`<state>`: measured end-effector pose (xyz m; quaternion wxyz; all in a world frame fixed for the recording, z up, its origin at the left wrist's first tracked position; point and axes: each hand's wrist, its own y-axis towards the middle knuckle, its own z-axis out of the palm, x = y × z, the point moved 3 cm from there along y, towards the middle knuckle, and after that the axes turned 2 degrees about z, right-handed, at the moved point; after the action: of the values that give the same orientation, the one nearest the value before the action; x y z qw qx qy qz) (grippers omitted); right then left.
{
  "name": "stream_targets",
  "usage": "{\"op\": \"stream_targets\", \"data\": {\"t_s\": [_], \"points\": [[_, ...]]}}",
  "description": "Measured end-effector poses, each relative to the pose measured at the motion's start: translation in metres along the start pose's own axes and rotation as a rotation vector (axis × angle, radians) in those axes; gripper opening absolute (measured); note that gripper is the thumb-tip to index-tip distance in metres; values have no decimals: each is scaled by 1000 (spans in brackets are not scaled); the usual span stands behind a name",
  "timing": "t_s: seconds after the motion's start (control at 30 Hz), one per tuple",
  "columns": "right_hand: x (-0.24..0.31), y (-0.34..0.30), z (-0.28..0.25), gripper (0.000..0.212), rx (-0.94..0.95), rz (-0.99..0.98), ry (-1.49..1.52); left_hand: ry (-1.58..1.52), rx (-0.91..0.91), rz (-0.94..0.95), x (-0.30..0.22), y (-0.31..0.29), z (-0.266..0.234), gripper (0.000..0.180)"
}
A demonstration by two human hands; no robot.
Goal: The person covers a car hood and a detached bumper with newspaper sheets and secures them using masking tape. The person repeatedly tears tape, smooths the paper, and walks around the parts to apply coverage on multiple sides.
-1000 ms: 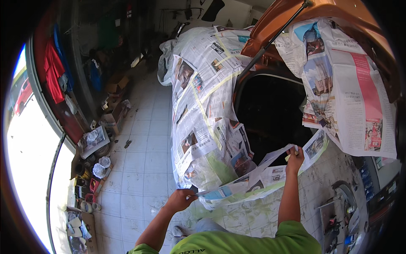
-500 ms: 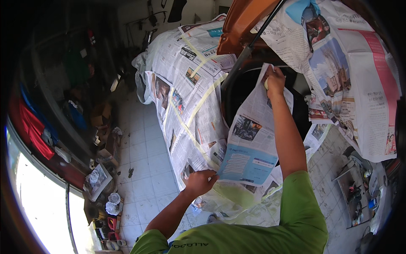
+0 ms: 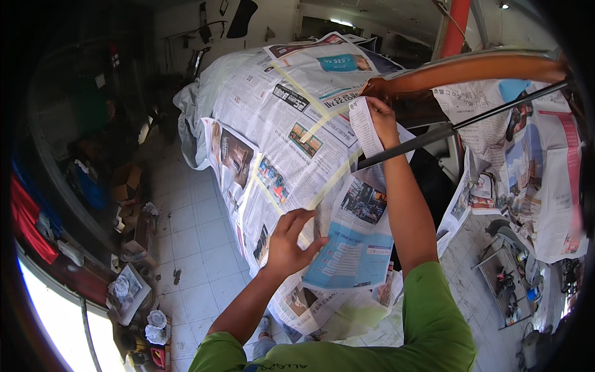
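My right hand (image 3: 383, 121) pinches the upper end of a loose newspaper sheet (image 3: 350, 248), close to the edge of an orange raised panel (image 3: 471, 69). A black support strut (image 3: 416, 144) crosses in front of that forearm's sheet. The sheet hangs down with a blue block near its lower edge. My left hand (image 3: 290, 243) is spread, thumb apart, beside the sheet's left edge and over newspaper covering (image 3: 248, 99). Pale yellow masking tape (image 3: 322, 189) joins the covering's pieces. Whether my left fingertips touch the paper, I cannot tell.
Newspaper also drapes a part on the right (image 3: 527, 167). A small metal cart with tools (image 3: 505, 282) stands on the tiled floor (image 3: 198, 248). Cardboard boxes (image 3: 127, 183) and plastic-wrapped items (image 3: 156, 325) line the left. A red post (image 3: 457, 28) rises at the back.
My left hand has let go of the sheet's lower corner and spread its fingers. The view has shifted, and my right hand has brought the sheet's top toward the covered body on the left.
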<state>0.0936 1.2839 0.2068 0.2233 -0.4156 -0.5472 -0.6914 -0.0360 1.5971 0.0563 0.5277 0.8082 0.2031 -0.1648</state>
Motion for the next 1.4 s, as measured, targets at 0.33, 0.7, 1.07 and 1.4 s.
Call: {"op": "stream_targets", "data": {"t_s": [0.33, 0.7, 1.07, 1.4], "points": [[38, -11, -5, 26, 232, 181, -218, 184, 330, 666, 24, 187, 62, 75], [52, -69, -55, 22, -568, -135, 42, 355, 370, 696, 26, 202, 70, 81], [-6, -74, -73, 62, -309, -137, -1033, 428, 176, 502, 14, 192, 61, 66], [-17, -25, -13, 33, -261, -467, -935, 272, 64, 677, 31, 163, 59, 19]]}}
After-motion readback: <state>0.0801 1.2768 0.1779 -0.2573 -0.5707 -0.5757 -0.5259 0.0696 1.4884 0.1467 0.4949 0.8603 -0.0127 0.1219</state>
